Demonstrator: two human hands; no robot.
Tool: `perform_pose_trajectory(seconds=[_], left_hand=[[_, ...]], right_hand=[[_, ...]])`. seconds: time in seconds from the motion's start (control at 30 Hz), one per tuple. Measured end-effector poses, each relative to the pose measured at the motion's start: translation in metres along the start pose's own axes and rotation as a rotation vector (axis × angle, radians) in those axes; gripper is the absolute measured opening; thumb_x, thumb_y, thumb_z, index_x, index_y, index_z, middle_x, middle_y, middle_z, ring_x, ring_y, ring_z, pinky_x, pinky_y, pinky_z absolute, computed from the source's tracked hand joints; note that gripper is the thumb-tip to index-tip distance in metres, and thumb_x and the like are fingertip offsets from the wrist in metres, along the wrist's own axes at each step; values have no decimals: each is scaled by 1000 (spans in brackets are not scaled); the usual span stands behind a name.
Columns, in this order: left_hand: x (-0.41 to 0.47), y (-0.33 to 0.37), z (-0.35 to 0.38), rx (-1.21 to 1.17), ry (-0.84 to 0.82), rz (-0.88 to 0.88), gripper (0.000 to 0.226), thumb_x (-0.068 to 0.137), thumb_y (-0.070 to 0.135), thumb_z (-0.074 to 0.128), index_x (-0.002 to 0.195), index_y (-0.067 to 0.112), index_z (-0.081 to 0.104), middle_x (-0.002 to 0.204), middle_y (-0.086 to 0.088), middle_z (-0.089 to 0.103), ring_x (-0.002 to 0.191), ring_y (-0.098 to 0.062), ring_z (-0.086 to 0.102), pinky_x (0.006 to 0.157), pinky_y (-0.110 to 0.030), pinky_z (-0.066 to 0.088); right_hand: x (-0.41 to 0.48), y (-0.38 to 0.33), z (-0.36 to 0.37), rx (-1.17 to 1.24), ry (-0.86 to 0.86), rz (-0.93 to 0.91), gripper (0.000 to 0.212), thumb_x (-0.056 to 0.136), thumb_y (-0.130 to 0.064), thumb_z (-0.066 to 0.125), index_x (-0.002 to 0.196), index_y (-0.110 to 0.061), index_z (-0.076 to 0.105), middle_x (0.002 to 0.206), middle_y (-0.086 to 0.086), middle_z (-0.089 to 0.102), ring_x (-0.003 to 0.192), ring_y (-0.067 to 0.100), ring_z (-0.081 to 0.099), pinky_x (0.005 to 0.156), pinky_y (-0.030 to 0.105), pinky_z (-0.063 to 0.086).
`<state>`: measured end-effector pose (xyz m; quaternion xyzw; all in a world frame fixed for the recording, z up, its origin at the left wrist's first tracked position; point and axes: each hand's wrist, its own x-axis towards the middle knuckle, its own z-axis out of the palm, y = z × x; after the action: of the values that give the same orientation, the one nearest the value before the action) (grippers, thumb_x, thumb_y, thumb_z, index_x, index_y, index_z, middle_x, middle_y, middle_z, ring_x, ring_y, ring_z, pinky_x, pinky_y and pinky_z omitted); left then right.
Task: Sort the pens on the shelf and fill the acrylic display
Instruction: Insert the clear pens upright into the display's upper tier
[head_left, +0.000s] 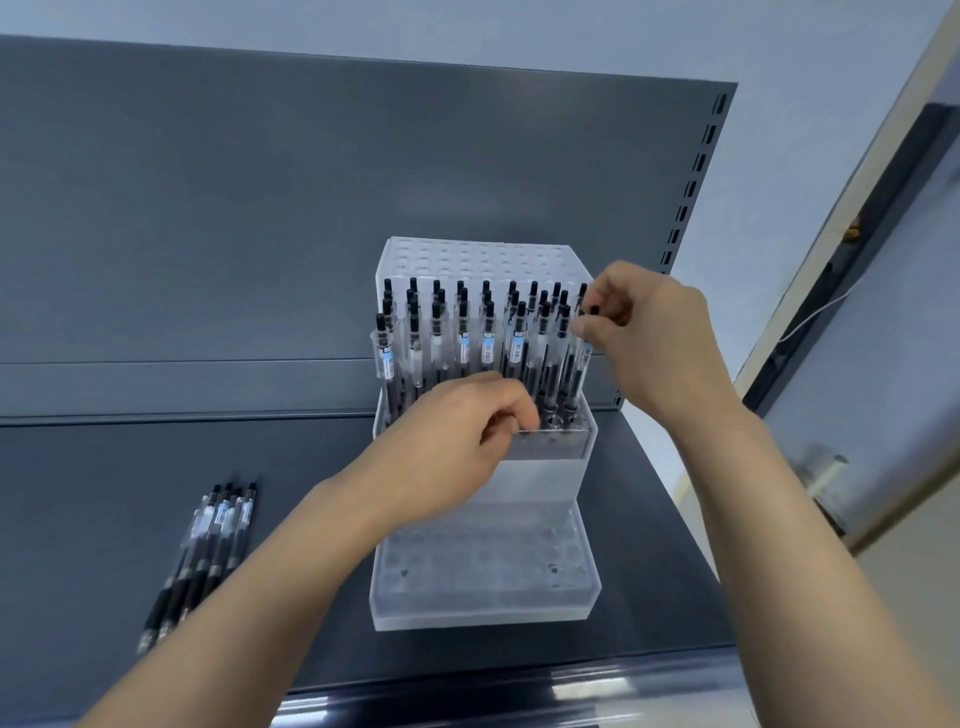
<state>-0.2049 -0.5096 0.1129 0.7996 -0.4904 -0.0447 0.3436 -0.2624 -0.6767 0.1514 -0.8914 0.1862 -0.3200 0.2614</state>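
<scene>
Head view, one frame.

Display (483, 613): clear acrylic, three steps, stands on the dark shelf (130, 467) towards its right end. Top step: holes seen, faint against the back panel (260, 208). Middle step: rows of pens (488, 343) upright, black caps up, several with blue-and-white labels. The rows overlap, so no reliable count. Bottom step: holes show through frosted acrylic; two small dark spots in it, nature unclear.

Right hand (644, 332): at the right end of the middle step. Fingers (584, 328) pinched together on the top of one pen (584, 358), whose black cap shows just above the thumb. The pen's barrel runs down into the rearward holes; its lower end is lost among its neighbours.

Left hand (457, 431): at the front edge of the middle step, covering the lower ends of the centre pens. Fingers (511, 410) curled inward. Whether they hold a pen or only rest on the acrylic cannot be told; the palm side is hidden.

Loose pens (202, 551): a small bundle lying flat on the shelf, well left of the display, caps away from the camera. Blurred; about four or five.

Slotted upright (691, 197) borders the back panel at right. The shelf's front lip is cut off at the bottom of the frame.
</scene>
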Motion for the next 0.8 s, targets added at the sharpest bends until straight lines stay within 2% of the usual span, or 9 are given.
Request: perform_pose_trajectory(seconds=[0.1, 0.2, 0.3, 0.4, 0.5, 0.63, 0.73, 0.8], left_hand=[[0, 1, 1, 10, 4, -9, 23, 93, 6, 47, 97, 21, 64, 93, 8, 59, 78, -14, 56, 71, -27, 44], [0, 1, 1, 20, 10, -10, 23, 93, 6, 48, 97, 21, 64, 90, 12, 58, 74, -11, 54, 67, -22, 44], [-2, 0, 2, 17, 16, -18, 22, 94, 7, 47, 97, 21, 64, 85, 13, 55, 71, -10, 50, 63, -19, 40], [-4, -2, 2, 15, 23, -32, 22, 94, 7, 47, 97, 20, 64, 83, 14, 55, 71, -8, 49, 63, -17, 40], [-7, -3, 0, 26, 33, -35, 22, 94, 8, 47, 99, 21, 64, 87, 12, 56, 71, -8, 51, 63, -18, 42], [-17, -4, -4, 19, 67, -71, 21, 94, 8, 47, 98, 20, 64, 90, 11, 57, 72, -6, 52, 62, -13, 40], [-35, -14, -9, 36, 113, -125, 21, 93, 7, 48, 98, 18, 65, 91, 11, 59, 74, -4, 52, 64, -12, 39], [-55, -27, -13, 56, 156, -196, 20, 91, 6, 50, 96, 19, 64, 91, 9, 61, 72, -3, 53, 64, -12, 39]], right_hand=[[0, 0, -3, -16, -27, -16, 9, 84, -11, 69, 82, -14, 61, 64, -10, 52, 59, 2, 46, 56, 15, 38], [1, -1, -5, -33, -43, -16, 8, 84, -11, 68, 86, -12, 61, 65, -8, 53, 61, 8, 49, 59, 23, 42], [0, -3, -5, -48, -63, 7, 13, 84, -9, 68, 93, -11, 59, 70, -5, 54, 70, 18, 53, 65, 29, 45], [-3, -3, -9, -59, -109, 50, 20, 84, -12, 69, 100, -12, 57, 78, -3, 58, 79, 19, 56, 69, 29, 45], [-8, -6, -19, -96, -54, 55, 19, 87, -16, 66, 103, -15, 56, 78, -5, 57, 83, 20, 56, 71, 33, 47], [-21, -26, -24, -36, 30, -54, 6, 90, -21, 61, 94, -17, 61, 73, -12, 57, 72, 11, 55, 70, 25, 46], [-39, -52, -5, 70, -98, -160, 9, 88, -24, 62, 81, -19, 63, 64, -13, 57, 59, 5, 52, 60, 11, 41], [-51, -70, 17, 122, -235, -213, 11, 88, -26, 61, 78, -21, 62, 62, -12, 56, 58, 4, 52, 62, 12, 40]])
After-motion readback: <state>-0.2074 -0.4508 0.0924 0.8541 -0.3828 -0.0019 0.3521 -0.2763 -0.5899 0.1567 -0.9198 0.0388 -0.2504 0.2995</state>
